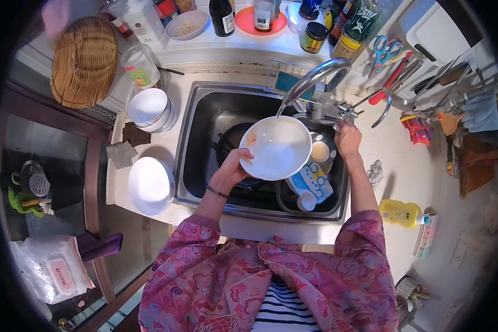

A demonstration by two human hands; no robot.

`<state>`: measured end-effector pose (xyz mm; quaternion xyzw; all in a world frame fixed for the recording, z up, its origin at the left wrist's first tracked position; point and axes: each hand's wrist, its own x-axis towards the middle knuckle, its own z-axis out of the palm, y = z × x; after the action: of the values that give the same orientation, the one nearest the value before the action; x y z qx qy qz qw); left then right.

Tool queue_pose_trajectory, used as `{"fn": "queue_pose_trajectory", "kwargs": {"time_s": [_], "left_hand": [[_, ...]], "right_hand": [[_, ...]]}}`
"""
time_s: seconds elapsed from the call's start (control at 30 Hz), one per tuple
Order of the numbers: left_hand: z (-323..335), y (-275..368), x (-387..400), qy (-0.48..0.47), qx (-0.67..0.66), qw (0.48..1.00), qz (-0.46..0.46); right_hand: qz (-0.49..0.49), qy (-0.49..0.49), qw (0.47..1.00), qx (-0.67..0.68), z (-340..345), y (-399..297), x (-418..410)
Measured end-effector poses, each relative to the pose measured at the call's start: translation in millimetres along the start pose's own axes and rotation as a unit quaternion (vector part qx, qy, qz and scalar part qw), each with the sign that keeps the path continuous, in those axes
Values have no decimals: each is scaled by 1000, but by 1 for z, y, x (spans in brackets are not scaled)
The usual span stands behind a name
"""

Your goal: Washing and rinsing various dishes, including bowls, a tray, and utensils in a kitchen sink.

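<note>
My left hand grips a white bowl by its near left rim, thumb on the inside. Reddish smears mark the bowl's inner wall. Its interior faces up under the spout of the chrome faucet, with what looks like a thin stream at the spout's tip. My right hand is at the faucet's base, fingers closed around its handle; the fingertips are partly hidden. Beneath the bowl, the dark sink holds a black pan, a blue-and-white patterned item and a dish with a yellowish round piece.
Left of the sink stand stacked white bowls and a large white bowl. A yellow detergent bottle lies on the right counter. Bottles and jars line the back ledge. Scissors and knives hang at the right.
</note>
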<state>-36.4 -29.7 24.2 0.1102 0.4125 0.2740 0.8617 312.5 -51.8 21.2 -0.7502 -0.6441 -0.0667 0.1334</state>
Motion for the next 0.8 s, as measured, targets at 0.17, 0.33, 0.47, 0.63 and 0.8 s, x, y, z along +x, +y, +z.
{"fn": "queue_pose_trajectory", "kwargs": {"time_s": [0.17, 0.33, 0.47, 0.63, 0.8], "left_hand": [[6, -1, 20, -79, -17, 996, -28], [25, -2, 31, -109, 2, 994, -19], [26, -2, 41, -108, -13, 993, -39], [24, -1, 35, -68, -1, 997, -47], [3, 2, 7, 2, 65, 998, -10]], "right_hand": [[2, -2, 1000, 9, -1, -3, 1], [13, -10, 1000, 13, 4, 4, 0], [-1, 1, 1000, 26, 3, 2, 0], [-2, 9, 1000, 19, 4, 5, -2], [7, -6, 1000, 25, 0, -1, -1]]}}
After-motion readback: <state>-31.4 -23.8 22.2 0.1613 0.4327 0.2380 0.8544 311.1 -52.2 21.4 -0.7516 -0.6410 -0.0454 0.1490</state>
